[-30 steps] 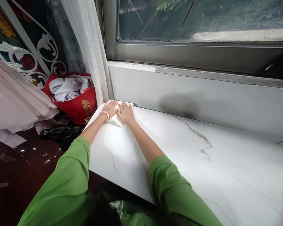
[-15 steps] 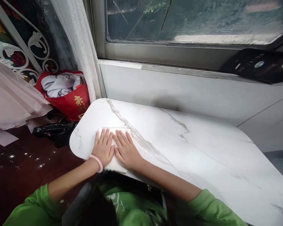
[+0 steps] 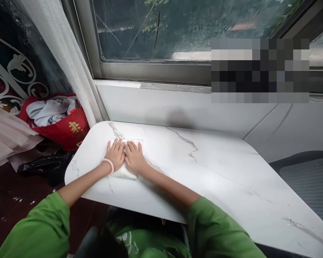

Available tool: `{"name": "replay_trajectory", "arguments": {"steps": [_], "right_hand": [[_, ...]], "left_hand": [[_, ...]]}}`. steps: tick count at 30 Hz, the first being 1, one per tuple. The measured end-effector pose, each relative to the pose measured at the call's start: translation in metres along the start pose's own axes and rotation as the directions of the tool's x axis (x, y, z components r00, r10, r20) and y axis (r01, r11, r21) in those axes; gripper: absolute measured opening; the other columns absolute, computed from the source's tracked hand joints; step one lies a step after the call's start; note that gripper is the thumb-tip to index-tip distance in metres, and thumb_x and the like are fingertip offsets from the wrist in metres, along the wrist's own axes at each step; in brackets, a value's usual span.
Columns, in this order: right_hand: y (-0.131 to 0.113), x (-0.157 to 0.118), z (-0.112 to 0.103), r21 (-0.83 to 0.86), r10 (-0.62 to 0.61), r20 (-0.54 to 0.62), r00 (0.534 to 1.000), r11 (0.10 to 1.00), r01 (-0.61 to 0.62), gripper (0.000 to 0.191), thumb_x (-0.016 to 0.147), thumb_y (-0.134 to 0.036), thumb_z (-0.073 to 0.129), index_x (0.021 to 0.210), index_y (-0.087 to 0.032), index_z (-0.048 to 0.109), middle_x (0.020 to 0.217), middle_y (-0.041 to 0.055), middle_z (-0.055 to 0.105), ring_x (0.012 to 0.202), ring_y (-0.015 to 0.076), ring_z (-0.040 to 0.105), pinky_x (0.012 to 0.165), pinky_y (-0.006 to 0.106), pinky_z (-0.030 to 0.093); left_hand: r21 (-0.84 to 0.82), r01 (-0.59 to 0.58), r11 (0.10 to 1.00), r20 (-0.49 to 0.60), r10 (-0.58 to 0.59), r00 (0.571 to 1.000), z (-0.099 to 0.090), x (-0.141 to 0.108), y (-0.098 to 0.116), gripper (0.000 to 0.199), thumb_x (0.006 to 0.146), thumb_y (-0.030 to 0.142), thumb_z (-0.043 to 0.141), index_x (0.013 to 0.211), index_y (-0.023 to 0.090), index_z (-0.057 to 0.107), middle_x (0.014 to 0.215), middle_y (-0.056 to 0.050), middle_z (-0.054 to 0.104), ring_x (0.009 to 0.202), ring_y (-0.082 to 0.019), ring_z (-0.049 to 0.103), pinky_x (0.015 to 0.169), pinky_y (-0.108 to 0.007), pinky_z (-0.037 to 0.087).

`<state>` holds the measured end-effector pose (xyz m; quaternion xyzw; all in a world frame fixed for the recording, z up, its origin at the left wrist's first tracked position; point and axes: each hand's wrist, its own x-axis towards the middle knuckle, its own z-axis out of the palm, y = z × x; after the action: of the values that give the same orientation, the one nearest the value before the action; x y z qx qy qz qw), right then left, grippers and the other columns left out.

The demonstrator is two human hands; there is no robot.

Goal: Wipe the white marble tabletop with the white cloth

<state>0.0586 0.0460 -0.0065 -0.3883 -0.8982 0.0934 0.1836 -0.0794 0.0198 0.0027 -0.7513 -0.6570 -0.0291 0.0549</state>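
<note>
A folded white cloth (image 3: 125, 174) lies flat on the white marble-patterned table (image 3: 161, 200), toward its left end. My left hand (image 3: 115, 155), with a pink beaded bracelet at the wrist, rests flat on the cloth with fingers stretched out. Beside it, my right hand (image 3: 135, 157) presses on the same cloth, palm down, its fingers extended. The two hands touch or nearly touch at the thumbs. Most of the cloth is hidden beneath them.
A white wall (image 3: 145, 105) and a window frame (image 3: 156, 73) run along the table's far edge. On the left stand a red bag (image 3: 60, 130) with pale fabric and a white curtain (image 3: 56, 53). A grey ribbed surface (image 3: 307, 179) is at right.
Both hands and the cloth have moved away from the table's near edge, toward the wall. The camera view has shifted to the right.
</note>
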Motion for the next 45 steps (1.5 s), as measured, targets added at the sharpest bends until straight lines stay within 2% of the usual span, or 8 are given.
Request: {"name": "replay_trajectory", "arguments": {"steps": [5, 9, 13, 19, 25, 33, 39, 45], "right_hand": [[0.05, 0.058, 0.001, -0.007, 0.058, -0.068, 0.996, 0.998, -0.058, 0.048, 0.088, -0.02, 0.034, 0.133, -0.008, 0.046, 0.143, 0.0171, 0.044, 0.135, 0.0292, 0.034, 0.114, 0.053, 0.014], [0.083, 0.087, -0.001, -0.019, 0.09, -0.077, 0.993, 0.996, -0.092, 0.047, 0.089, -0.018, 0.034, 0.134, -0.009, 0.045, 0.143, 0.0156, 0.044, 0.135, 0.0265, 0.034, 0.114, 0.05, 0.014], [0.1, 0.099, -0.003, 0.004, 0.106, -0.091, 0.99, 0.994, -0.106, 0.046, 0.089, -0.018, 0.033, 0.133, -0.011, 0.045, 0.142, 0.0142, 0.045, 0.134, 0.0251, 0.035, 0.114, 0.05, 0.015], [0.1, 0.097, -0.003, -0.013, 0.126, -0.071, 0.989, 0.992, -0.127, 0.048, 0.092, -0.02, 0.031, 0.137, -0.009, 0.042, 0.148, 0.0148, 0.039, 0.138, 0.0246, 0.03, 0.115, 0.047, 0.012], [0.092, 0.073, -0.008, -0.038, 0.148, -0.06, 0.987, 0.988, -0.151, 0.05, 0.093, -0.021, 0.032, 0.14, -0.008, 0.04, 0.15, 0.0151, 0.035, 0.14, 0.0247, 0.028, 0.116, 0.045, 0.011], [0.081, 0.003, -0.023, 0.001, 0.055, -0.042, 0.998, 0.998, -0.055, 0.049, 0.091, -0.022, 0.035, 0.138, -0.01, 0.043, 0.148, 0.0131, 0.039, 0.139, 0.023, 0.029, 0.117, 0.046, 0.014], [0.059, -0.077, -0.042, -0.011, -0.053, -0.041, 0.998, 0.999, 0.052, 0.051, 0.091, -0.024, 0.034, 0.139, -0.01, 0.041, 0.147, 0.015, 0.04, 0.139, 0.0231, 0.029, 0.117, 0.05, 0.016], [0.031, -0.153, -0.066, 0.007, -0.05, -0.019, 0.999, 0.999, 0.05, 0.057, 0.091, -0.027, 0.039, 0.145, -0.013, 0.029, 0.15, 0.0137, 0.035, 0.142, 0.0232, 0.024, 0.117, 0.051, 0.019]], "left_hand": [[-0.032, 0.005, 0.999, 0.015, -0.005, 1.0, 0.01, 0.084, -0.011, 0.051, 0.092, 0.025, 0.03, 0.14, 0.01, 0.04, 0.151, -0.011, 0.034, 0.142, -0.026, 0.023, 0.116, -0.05, 0.015], [-0.062, 0.008, 0.998, 0.005, -0.008, 1.0, 0.016, 0.131, -0.012, 0.049, 0.093, 0.026, 0.03, 0.139, 0.012, 0.04, 0.15, -0.01, 0.035, 0.141, -0.025, 0.023, 0.116, -0.048, 0.013], [-0.103, 0.017, 0.994, 0.001, -0.017, 1.0, 0.017, 0.152, -0.009, 0.049, 0.093, 0.026, 0.03, 0.139, 0.014, 0.041, 0.15, -0.009, 0.035, 0.141, -0.024, 0.025, 0.116, -0.048, 0.013], [-0.132, 0.001, 0.991, -0.029, -0.005, 1.0, 0.019, 0.153, -0.01, 0.05, 0.092, 0.026, 0.031, 0.139, 0.013, 0.041, 0.15, -0.011, 0.035, 0.141, -0.025, 0.025, 0.116, -0.049, 0.013], [-0.121, -0.009, 0.993, -0.025, 0.006, 1.0, 0.013, 0.133, 0.004, 0.05, 0.093, 0.028, 0.03, 0.141, 0.014, 0.04, 0.151, -0.009, 0.034, 0.141, -0.023, 0.024, 0.116, -0.047, 0.013], [-0.122, 0.038, 0.992, -0.027, -0.041, 0.999, 0.004, 0.067, 0.053, 0.052, 0.093, 0.028, 0.029, 0.141, 0.012, 0.039, 0.151, -0.011, 0.033, 0.141, -0.026, 0.024, 0.115, -0.052, 0.015], [-0.027, -0.202, 0.979, -0.065, 0.199, 0.978, -0.006, 0.003, 0.082, 0.055, 0.092, 0.034, 0.033, 0.133, 0.001, 0.047, 0.141, -0.021, 0.045, 0.133, -0.033, 0.038, 0.114, -0.052, 0.017], [-0.098, -0.45, 0.888, -0.124, 0.437, 0.891, -0.003, -0.054, 0.111, 0.057, 0.093, 0.036, 0.033, 0.135, -0.001, 0.041, 0.146, -0.023, 0.037, 0.14, -0.032, 0.026, 0.115, -0.052, 0.017]]}}
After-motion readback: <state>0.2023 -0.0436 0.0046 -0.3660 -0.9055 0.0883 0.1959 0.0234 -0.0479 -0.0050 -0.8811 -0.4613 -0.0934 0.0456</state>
